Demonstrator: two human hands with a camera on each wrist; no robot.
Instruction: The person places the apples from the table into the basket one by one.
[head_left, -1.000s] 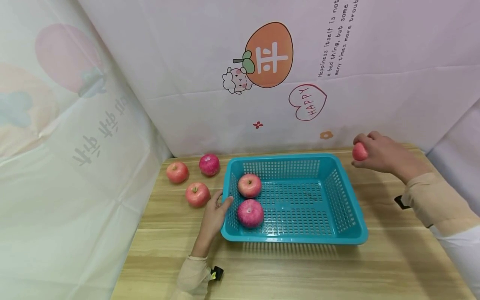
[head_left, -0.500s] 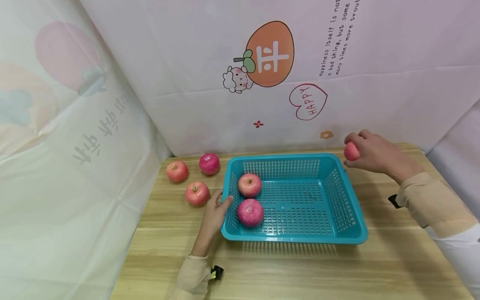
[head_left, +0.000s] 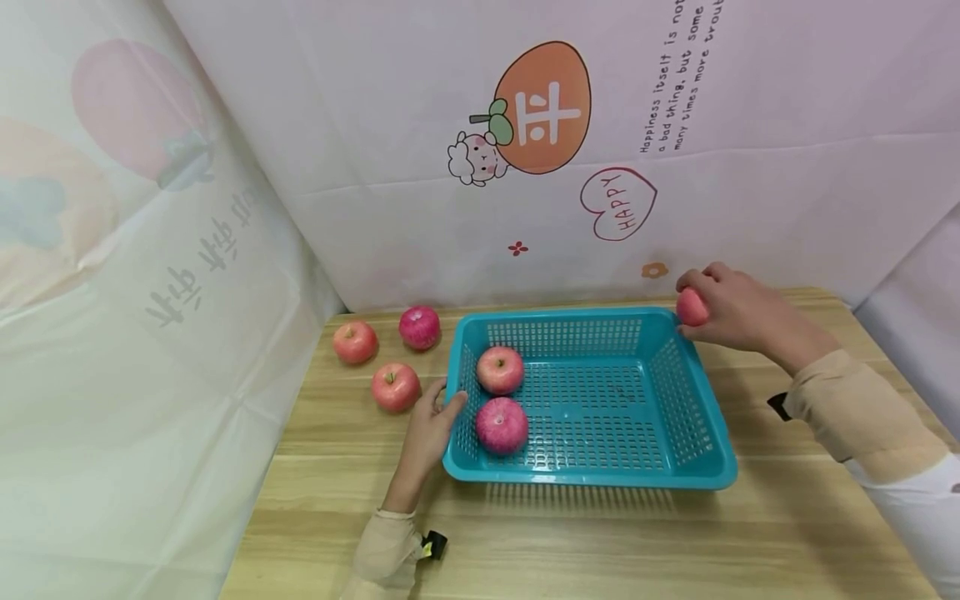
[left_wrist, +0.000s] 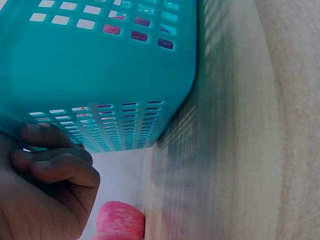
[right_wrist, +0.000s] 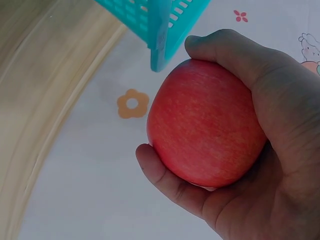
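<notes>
A red apple [right_wrist: 207, 122] is held in my right hand [head_left: 731, 310], its fingers and thumb curled round the fruit. That hand hovers by the far right corner of a blue-green plastic basket [head_left: 592, 481]. My left hand [head_left: 429, 429] grips the basket's left rim, the thumb over the edge and the fingers outside, curled beneath the rim in the left wrist view. Inside the basket, along its left side, lie a pinkish apple [head_left: 500, 370] and a darker pink apple [head_left: 502, 426], close together.
Left of the basket on the wooden table [head_left: 322, 508] sit a red apple [head_left: 396, 387], another red apple [head_left: 355, 342] and a deep pink apple [head_left: 419, 327]. A white printed cloth [head_left: 375, 208] hangs behind the table, and another cloth [head_left: 150, 375] covers the left side.
My right hand has carried its apple leftward, from beyond the basket's right side to its far right corner. The left hand and the basket have stayed put.
</notes>
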